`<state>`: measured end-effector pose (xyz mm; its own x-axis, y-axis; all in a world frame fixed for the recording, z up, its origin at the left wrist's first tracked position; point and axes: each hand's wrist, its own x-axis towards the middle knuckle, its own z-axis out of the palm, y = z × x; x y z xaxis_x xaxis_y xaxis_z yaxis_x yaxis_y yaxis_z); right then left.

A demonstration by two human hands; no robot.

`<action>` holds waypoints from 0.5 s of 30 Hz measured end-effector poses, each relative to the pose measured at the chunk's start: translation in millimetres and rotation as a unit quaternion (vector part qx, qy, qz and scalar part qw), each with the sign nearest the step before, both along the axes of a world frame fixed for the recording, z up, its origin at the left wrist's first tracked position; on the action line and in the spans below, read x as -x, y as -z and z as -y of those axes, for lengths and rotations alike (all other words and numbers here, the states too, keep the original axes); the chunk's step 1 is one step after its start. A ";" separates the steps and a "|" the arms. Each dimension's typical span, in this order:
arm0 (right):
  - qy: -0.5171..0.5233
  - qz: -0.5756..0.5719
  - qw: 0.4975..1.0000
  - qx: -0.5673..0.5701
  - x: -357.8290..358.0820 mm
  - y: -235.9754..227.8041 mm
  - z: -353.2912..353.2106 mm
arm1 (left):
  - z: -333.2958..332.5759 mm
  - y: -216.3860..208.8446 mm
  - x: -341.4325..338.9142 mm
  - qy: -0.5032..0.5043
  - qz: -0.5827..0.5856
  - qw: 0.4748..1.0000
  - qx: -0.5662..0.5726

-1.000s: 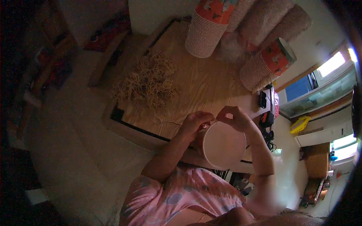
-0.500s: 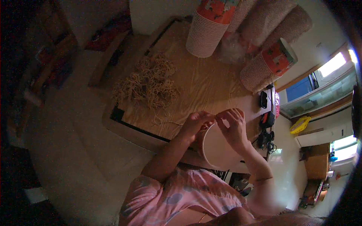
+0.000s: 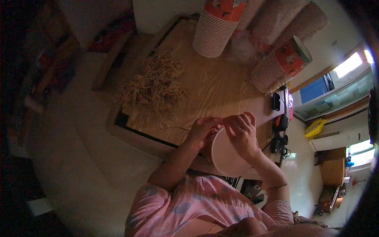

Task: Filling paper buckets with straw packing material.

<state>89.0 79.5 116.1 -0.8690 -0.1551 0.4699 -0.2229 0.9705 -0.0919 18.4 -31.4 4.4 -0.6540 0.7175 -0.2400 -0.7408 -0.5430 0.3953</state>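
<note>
A large paper tub (image 3: 225, 156) with a white inside and a pale rim is tilted at the table's near edge, its open mouth toward me. My left hand (image 3: 203, 131) is closed at the tub's upper left rim, fingertips pinched. My right hand (image 3: 241, 132) bends over the top of the rim, its thumb and fingertips meeting the left fingertips. What they pinch is too small to make out. A tangled heap of tan strings (image 3: 156, 89) lies to the far left, and a thin strand trails from it toward my left hand.
Tall stacks of nested tubs stand at the back, one red-topped stack (image 3: 215, 29) and another leaning stack (image 3: 282, 65) farther right. Clear plastic wrap (image 3: 242, 45) lies between them. Black devices with cables (image 3: 279, 142) line the right edge of the wooden table (image 3: 213, 87).
The right hand has shifted slightly left, its fingers drawn closer to the left fingertips. The tub's mouth has turned slightly more toward me. The left hand has barely moved.
</note>
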 end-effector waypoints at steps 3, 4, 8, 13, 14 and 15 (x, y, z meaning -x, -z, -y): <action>-0.005 0.017 0.999 0.043 -1.7 1.7 -3.2 | 1.2 -4.7 2.0 0.030 0.008 0.999 0.012; -0.005 0.030 0.997 0.074 -2.3 2.2 -5.2 | 0.7 -4.6 1.9 0.031 0.008 0.999 0.012; -0.017 0.089 0.988 0.124 3.8 -0.5 -15.7 | -1.7 28.1 6.8 0.032 -0.057 0.996 0.067; 0.018 0.203 0.931 0.305 15.5 0.8 -24.2 | 2.4 13.6 9.5 0.039 -0.118 0.983 0.139; 0.022 0.201 0.931 0.305 16.9 2.1 -26.2 | 6.0 -4.8 7.6 0.032 -0.151 0.972 0.177; 0.029 0.220 0.925 0.310 19.3 3.3 -25.1 | 10.4 -16.8 6.0 0.021 -0.183 0.959 0.217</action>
